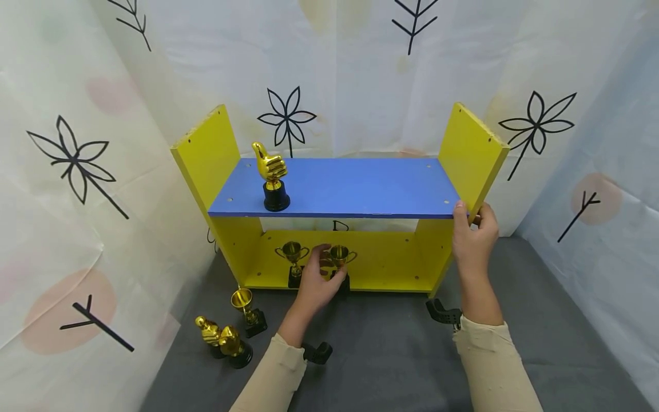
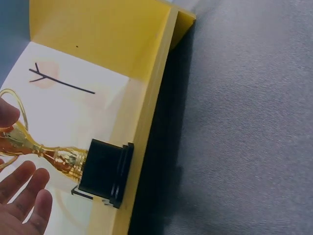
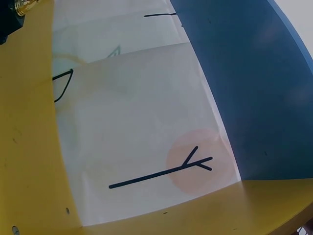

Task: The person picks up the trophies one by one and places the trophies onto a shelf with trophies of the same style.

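My left hand (image 1: 317,280) is around a gold trophy cup (image 1: 340,256) with a black base, its fingers loosely spread beside the cup. In the left wrist view, the cup's black base (image 2: 103,171) stands at the front edge of the yellow bottom board (image 2: 146,117), and the fingertips (image 2: 36,178) show a gap from the stem. Another two-handled trophy cup (image 1: 292,252) stands just left of it. My right hand (image 1: 475,237) grips the yellow side panel (image 1: 471,151) of the shelf unit, thumb in front at the blue shelf's corner, fingers behind.
On the blue shelf (image 1: 355,186) stands a gold thumbs-up trophy (image 1: 271,174), at the left. A gold cup (image 1: 247,309) and two more gold trophies (image 1: 231,343) stand on the grey cloth (image 1: 381,349) at front left. Patterned white cloth (image 1: 360,74) surrounds the unit.
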A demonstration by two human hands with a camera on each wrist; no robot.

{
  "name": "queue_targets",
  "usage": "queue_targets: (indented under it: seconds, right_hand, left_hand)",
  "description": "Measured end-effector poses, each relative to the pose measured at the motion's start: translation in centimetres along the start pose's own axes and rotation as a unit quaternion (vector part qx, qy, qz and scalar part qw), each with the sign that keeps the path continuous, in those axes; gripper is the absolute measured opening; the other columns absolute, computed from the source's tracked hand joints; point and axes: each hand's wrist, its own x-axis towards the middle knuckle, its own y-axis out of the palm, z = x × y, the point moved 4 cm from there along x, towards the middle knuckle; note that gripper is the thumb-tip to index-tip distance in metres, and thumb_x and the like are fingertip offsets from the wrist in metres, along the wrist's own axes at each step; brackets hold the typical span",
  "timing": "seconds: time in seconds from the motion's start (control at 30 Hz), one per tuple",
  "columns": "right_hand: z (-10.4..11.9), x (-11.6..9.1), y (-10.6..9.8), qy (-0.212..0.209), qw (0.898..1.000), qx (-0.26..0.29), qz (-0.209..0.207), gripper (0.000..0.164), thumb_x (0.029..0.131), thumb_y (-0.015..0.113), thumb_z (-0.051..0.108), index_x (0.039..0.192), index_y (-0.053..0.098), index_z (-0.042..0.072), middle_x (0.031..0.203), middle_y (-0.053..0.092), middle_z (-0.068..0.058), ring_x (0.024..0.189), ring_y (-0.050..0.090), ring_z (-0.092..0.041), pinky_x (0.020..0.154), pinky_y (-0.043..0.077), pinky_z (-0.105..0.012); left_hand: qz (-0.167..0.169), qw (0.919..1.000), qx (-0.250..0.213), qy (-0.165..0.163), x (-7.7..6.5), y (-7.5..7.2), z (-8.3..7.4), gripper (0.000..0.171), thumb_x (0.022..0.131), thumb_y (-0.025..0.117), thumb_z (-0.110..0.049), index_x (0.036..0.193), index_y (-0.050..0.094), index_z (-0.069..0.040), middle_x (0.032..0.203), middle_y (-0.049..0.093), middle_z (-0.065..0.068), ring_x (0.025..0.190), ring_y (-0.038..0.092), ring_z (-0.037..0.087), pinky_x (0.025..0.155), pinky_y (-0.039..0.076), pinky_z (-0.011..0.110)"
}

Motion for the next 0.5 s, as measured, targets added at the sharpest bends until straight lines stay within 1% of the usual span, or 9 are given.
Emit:
queue_targets:
  seconds: [0.1,0.23,0.37,0.5]
  right_hand:
    - [0.1,0.0,0.0,0.002,1.000,0.000,0.000,0.034,0.101,0.065,0.034,0.118,0.070,0.005,0.097,0.057,0.021,0.087,0.049,-0.008,0.072,0.041,-0.025]
    - [0.2,-0.1,-0.1,0.001,1.000,0.005,0.003,0.034,0.101,0.066,0.035,0.117,0.071,0.006,0.098,0.059,0.019,0.088,0.051,-0.008,0.072,0.042,-0.026]
    - [0.2,-0.2,-0.1,-0.001,1.000,0.006,0.005,0.033,0.101,0.066,0.035,0.118,0.071,0.007,0.098,0.059,0.019,0.087,0.051,-0.008,0.071,0.042,-0.025]
    - [0.2,-0.2,0.0,-0.001,1.000,0.007,0.002,0.032,0.101,0.065,0.034,0.117,0.071,0.006,0.098,0.059,0.020,0.087,0.050,-0.008,0.071,0.041,-0.024]
  left_hand:
    - [0.003,1.0000,-0.002,-0.005,-0.2,0.1,0.4,0.066,0.096,0.078,-0.022,0.153,0.045,-0.014,0.138,0.061,0.016,0.121,0.066,0.036,0.100,0.055,0.059]
    - [0.007,0.9998,0.006,-0.017,-0.6,0.2,0.9,0.068,0.097,0.077,-0.025,0.154,0.043,-0.012,0.137,0.062,0.016,0.121,0.067,0.036,0.101,0.056,0.057]
    - [0.009,0.9996,0.010,-0.025,-1.0,0.2,1.4,0.065,0.098,0.076,-0.027,0.153,0.045,-0.012,0.137,0.062,0.014,0.120,0.067,0.034,0.101,0.056,0.055]
    - [0.010,0.9996,0.001,-0.028,-1.2,0.3,1.7,0.061,0.098,0.077,-0.025,0.150,0.047,-0.014,0.136,0.063,0.013,0.120,0.067,0.035,0.101,0.055,0.055]
